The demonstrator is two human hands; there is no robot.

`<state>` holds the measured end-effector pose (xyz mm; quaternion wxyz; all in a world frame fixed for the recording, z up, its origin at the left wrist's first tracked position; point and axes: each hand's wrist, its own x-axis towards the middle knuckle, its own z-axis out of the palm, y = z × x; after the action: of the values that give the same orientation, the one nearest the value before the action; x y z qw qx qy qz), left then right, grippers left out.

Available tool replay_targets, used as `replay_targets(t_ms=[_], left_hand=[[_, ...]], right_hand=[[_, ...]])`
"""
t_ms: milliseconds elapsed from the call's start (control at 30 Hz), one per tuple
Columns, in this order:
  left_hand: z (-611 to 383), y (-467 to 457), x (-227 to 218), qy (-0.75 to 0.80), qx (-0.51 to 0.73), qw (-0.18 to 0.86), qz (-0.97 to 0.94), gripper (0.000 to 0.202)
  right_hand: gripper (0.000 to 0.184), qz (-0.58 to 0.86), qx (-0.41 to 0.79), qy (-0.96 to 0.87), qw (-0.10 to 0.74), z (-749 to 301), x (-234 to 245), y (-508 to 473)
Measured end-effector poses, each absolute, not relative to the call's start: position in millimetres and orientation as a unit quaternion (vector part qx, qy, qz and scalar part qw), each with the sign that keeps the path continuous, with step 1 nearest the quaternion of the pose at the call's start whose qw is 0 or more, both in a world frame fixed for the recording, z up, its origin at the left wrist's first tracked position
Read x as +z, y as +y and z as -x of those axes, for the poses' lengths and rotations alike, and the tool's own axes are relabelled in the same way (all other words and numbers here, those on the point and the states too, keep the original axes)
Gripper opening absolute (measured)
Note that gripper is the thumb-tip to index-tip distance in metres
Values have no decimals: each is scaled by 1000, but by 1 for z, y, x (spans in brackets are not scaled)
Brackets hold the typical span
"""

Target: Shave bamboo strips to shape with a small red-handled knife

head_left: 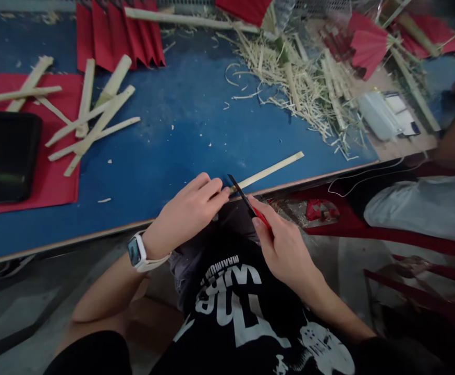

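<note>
Left hand [188,211] pinches the near end of a pale strip [272,171], fingers closed on it. Strip sits mid-frame, slanting up and right over the edge of the blue table [164,151]. Right hand [285,245], lower center-right, is wrapped round a red-handled knife [243,195]; blade crosses the strip just beside the left fingertips, can't tell if it bites. Shavings [266,67] heaped upper right; loose sticks [104,117] upper left.

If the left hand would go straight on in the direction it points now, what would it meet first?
The left hand would probably meet the dark blade of the red-handled knife held in the right hand; how much depth separates them is unclear.
</note>
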<state>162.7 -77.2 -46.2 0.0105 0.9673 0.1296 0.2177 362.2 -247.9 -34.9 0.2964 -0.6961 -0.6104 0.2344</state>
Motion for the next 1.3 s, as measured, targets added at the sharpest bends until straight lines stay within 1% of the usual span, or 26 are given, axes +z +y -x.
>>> replay_targets(t_ms=[100,200,333,467,567,667,767,900,1000,1100,1300], left_hand=[[-165,-77,-47,159,229,44,-959,20],[-167,-77,-48,158,233,58,-958,24],[-166,-78,-50,172,236,65,-954,29],[-172,-77,-50,198,242,98,-945,35],[-188,-75,-51,292,262,80,-916,41],[-203,-74,-56,411,297,38,-861,37],[-209,-72,-62,462,268,69,-843,48],[-207,-68,-68,460,222,98,-854,61],[-205,-65,-68,454,189,101,-865,63],[-204,-63,-67,451,185,91,-868,63],[-204,-60,-70,447,189,91,-870,65]], right_hand=[[48,698,244,-610,287,-364,-29,-255],[46,701,250,-607,280,-363,-26,-255],[49,693,253,-605,299,-359,-32,-244],[48,691,261,-597,312,-357,-37,-239],[48,689,257,-599,318,-357,-36,-239],[48,690,253,-596,324,-355,-35,-238],[47,688,250,-601,320,-354,-36,-240],[50,695,260,-595,309,-357,-38,-246],[50,696,264,-596,301,-358,-35,-246],[52,695,260,-605,290,-358,-32,-241],[50,690,258,-601,309,-358,-34,-240]])
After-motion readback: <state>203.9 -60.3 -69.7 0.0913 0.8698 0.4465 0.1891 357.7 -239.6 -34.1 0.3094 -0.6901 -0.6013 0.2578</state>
